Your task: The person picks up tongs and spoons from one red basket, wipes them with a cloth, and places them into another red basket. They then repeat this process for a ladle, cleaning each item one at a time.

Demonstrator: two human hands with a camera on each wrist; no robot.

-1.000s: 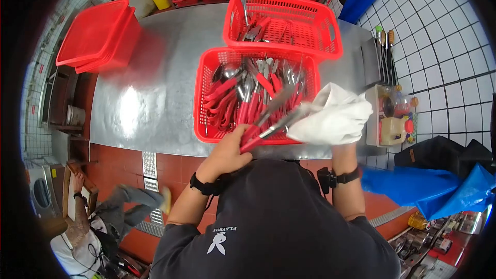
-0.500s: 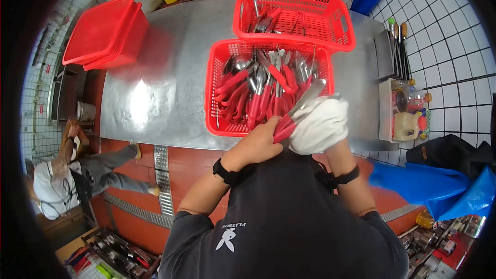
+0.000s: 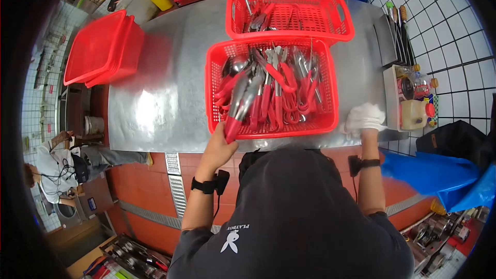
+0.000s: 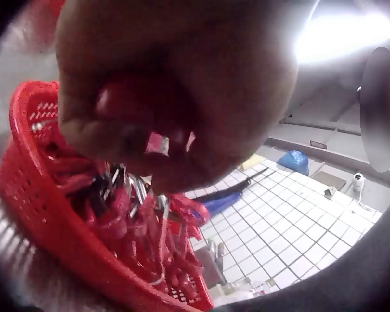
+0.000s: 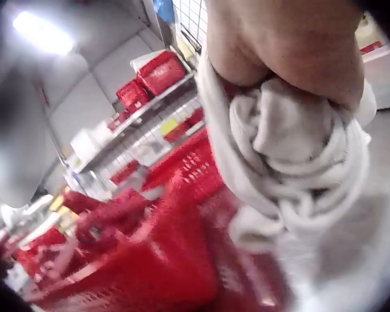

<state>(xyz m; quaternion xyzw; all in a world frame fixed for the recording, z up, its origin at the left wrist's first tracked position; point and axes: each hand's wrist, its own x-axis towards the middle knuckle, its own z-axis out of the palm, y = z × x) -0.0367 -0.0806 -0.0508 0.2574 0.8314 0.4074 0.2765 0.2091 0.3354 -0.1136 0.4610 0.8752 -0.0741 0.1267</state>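
Observation:
My left hand [image 3: 219, 147] grips the red handle end of a pair of metal tongs [image 3: 241, 102], which reach up over the front left corner of the near red basket [image 3: 330, 122]. That basket is full of red-handled tongs and spoons [image 3: 279, 90]. In the left wrist view my fingers [image 4: 149, 97] curl round the red handle above the basket [image 4: 45, 214]. My right hand [image 3: 366, 124] holds a crumpled white cloth [image 3: 361, 116] on the steel table [image 3: 165, 72], just right of the basket. In the right wrist view the cloth [image 5: 292, 169] is bunched in my grip.
A second red basket [image 3: 341, 28] with a few utensils stands behind the first. Stacked red lids or trays [image 3: 101, 46] lie at the table's left. A tray of bottles [image 3: 413, 103] sits at the right by the tiled wall. Another person [image 3: 57, 165] crouches on the floor at left.
My right hand has pulled the cloth off the tongs and set it down on the table at the right. My left hand has swung the tongs left over the basket's front left corner.

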